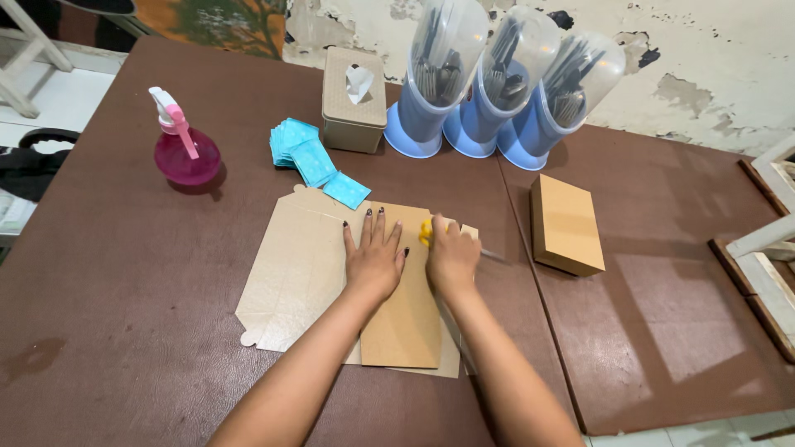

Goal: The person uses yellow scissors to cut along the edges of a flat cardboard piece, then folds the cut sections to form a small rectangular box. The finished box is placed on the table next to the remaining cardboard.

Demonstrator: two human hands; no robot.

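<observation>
A person's left hand (374, 258) lies flat, fingers spread, holding nothing, on a folded flap of an unfolded cardboard box blank (298, 277) at the middle of the brown bench (124, 331). The right hand (452, 258), just beside it, is curled around a small yellow tool (426, 232); most of the tool is hidden in the grip, and a thin grey tip pokes out to the right, too small to identify. The blank is pale kraft, creased, with rounded tabs at its near left corner. Far left stand a pink spray bottle (185, 149) and a stack of teal sachets (306, 155); farther back, a tissue box (354, 101) and three domed cutlery holders (497, 83). A closed cardboard box (566, 223) sits right.
</observation>
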